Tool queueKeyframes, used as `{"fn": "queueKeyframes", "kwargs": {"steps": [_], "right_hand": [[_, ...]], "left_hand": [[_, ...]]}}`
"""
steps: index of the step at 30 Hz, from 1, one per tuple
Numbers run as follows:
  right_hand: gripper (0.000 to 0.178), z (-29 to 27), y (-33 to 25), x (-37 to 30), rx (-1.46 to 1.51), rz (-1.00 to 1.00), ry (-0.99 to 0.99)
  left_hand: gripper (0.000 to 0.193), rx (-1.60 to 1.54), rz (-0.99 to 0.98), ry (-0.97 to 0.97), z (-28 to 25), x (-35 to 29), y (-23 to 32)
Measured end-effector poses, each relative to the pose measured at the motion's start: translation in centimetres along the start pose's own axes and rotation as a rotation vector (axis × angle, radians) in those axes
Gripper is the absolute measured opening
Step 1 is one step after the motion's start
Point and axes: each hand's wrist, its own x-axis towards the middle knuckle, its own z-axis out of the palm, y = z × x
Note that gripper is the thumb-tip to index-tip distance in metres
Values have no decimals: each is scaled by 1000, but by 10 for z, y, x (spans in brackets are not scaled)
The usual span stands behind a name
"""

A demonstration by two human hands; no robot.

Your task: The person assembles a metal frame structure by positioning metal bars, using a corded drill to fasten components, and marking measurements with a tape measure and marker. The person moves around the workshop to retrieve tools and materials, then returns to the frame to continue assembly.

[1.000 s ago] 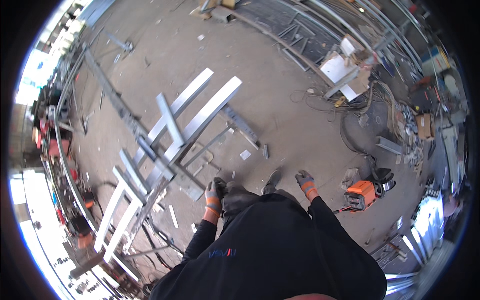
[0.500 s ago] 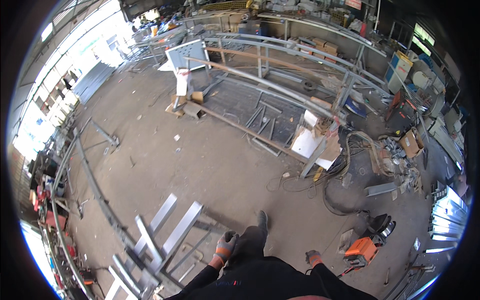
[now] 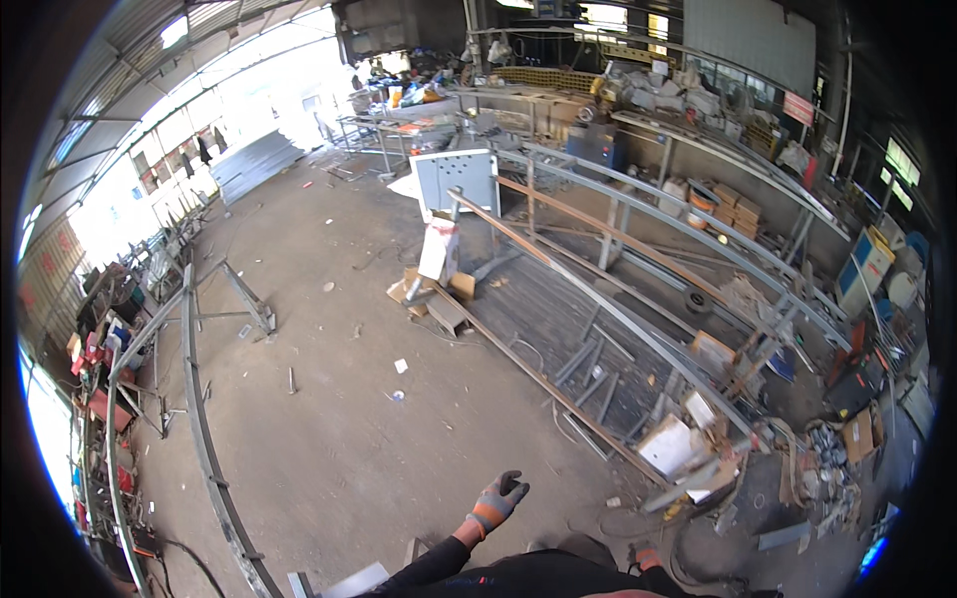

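My left hand [image 3: 495,504], in a grey and orange glove with dark fingertips, hangs over the bare concrete floor [image 3: 329,448]. Its fingers are loosely bent and apart, and nothing is in it. Low at the right of my body, my right hand [image 3: 646,559] shows only in part, in a similar glove; its fingers are too dim to read. Close to my left forearm, silver metal bars [image 3: 357,581] come in at the lower edge. To their left runs a long, bent steel rail [image 3: 201,429].
A long steel frame [image 3: 608,289] crosses the right side, with loose metal pieces inside. A pale panel with holes [image 3: 456,181] leans at its far end, near cardboard scraps [image 3: 445,311]. White board [image 3: 670,447], cables and a cardboard box [image 3: 859,437] lie at the right.
My view has swung up and leftward, so the frame sits lower and farther right. My left hand has moved forward and its fingers have loosened. The orange machine has left the view.
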Motion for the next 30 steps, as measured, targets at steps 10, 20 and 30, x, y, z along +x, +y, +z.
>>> {"fn": "queueKeyframes", "kwargs": {"steps": [10, 20, 30], "right_hand": [[47, -218, -228, 508, 495, 224, -301], [43, -438, -685, 937, -361, -849, -257], [47, -665, -1189, 1208, 345, -361, -265]], "left_hand": [[56, -153, -158, 453, -305, 324, -118], [33, 260, -949, 360, -599, 324, -163], [26, 910, -303, 600, -1011, 583, -209]]}}
